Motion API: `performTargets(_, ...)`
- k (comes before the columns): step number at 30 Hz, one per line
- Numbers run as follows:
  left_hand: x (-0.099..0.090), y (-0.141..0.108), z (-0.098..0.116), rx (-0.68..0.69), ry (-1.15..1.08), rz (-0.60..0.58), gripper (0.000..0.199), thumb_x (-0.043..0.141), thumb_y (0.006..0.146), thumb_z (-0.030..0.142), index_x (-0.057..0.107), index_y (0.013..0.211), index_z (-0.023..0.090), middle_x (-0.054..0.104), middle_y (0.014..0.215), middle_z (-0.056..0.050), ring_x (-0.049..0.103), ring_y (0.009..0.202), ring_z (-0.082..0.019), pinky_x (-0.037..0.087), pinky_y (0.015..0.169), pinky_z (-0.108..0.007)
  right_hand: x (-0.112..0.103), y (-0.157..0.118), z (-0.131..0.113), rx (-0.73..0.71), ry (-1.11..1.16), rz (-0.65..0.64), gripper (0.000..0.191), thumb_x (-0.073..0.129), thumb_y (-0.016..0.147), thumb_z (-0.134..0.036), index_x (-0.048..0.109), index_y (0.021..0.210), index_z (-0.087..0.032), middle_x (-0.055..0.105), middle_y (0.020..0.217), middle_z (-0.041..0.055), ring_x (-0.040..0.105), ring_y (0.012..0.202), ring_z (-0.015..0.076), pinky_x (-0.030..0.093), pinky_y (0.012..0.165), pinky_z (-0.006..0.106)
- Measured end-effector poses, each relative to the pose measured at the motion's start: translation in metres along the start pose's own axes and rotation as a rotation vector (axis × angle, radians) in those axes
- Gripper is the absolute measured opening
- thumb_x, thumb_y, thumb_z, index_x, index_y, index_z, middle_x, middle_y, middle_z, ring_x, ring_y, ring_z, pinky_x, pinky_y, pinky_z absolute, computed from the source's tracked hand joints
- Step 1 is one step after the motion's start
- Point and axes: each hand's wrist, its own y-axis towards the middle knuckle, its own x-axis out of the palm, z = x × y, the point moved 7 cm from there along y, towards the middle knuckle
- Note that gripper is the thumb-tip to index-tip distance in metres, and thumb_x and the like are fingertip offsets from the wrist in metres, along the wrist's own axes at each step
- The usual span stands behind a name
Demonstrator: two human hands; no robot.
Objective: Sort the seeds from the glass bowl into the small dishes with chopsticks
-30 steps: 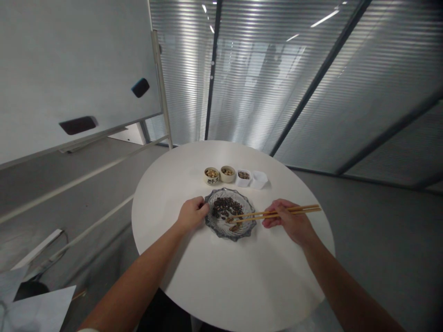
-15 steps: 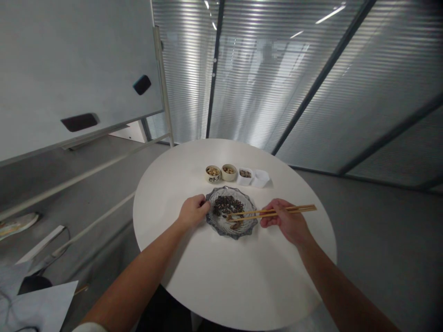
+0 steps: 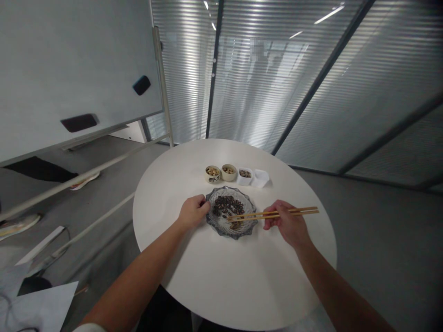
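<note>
Ribbed translucent glass panels (image 3: 242,101) stand behind a round white counter (image 3: 221,281) in the head view. On it, a scalloped grey glass bowl (image 3: 221,232) sits between the hands, with small dark oval pieces (image 3: 228,204) mostly at its far and left parts and lighter brown pieces (image 3: 236,225) toward its near side. The left hand (image 3: 191,212) is curled at the bowl's left rim; how tightly that grip closes, I cannot tell. The right hand (image 3: 288,225) has its grip closed around two slim yellowish wooden chopsticks (image 3: 306,209), their tips inside the bowl by the lighter pieces, a narrow gap between them; whether they pinch one is too small to tell. Good handling probably means letting the left hand brace the rim, setting both tips level across one piece's middle, and squeezing gently, since uneven pressure could make it roll or slip.
</note>
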Motion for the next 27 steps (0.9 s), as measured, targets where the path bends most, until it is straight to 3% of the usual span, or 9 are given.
performTargets(8,0.001,0.0,-0.001,0.004,-0.018,0.003,0.027,0.049,0.086,0.037,0.055,0.068,0.02,0.048,0.062,0.003,0.046,0.063,-0.013,0.029,0.06,-0.026,-0.005,-0.002,0.002,-0.028,0.015,0.047,0.051,0.073,0.079,-0.066,0.067,0.068,-0.017,0.068,0.056,0.0048,0.062,0.037,0.0178,0.052,0.037,0.029)
performTargets(17,-0.001,-0.001,0.002,0.0,0.001,0.003,0.027,0.049,0.087,0.037,0.056,0.068,0.02,0.05,0.063,0.003,0.047,0.065,-0.013,0.03,0.061,-0.026,-0.004,-0.006,0.011,-0.06,-0.076,0.13,0.053,0.061,0.09,-0.064,0.07,0.063,-0.019,0.067,0.05,0.0057,0.062,0.04,0.0177,0.051,0.041,0.028)
performTargets(27,-0.001,-0.001,0.001,0.002,-0.017,0.002,0.026,0.05,0.086,0.037,0.057,0.068,0.019,0.051,0.062,0.003,0.048,0.065,-0.013,0.032,0.061,-0.026,-0.009,-0.01,0.014,-0.132,0.087,0.274,0.051,0.067,0.084,-0.065,0.063,0.06,-0.02,0.064,0.049,0.0026,0.057,0.032,0.0158,0.047,0.033,0.028)
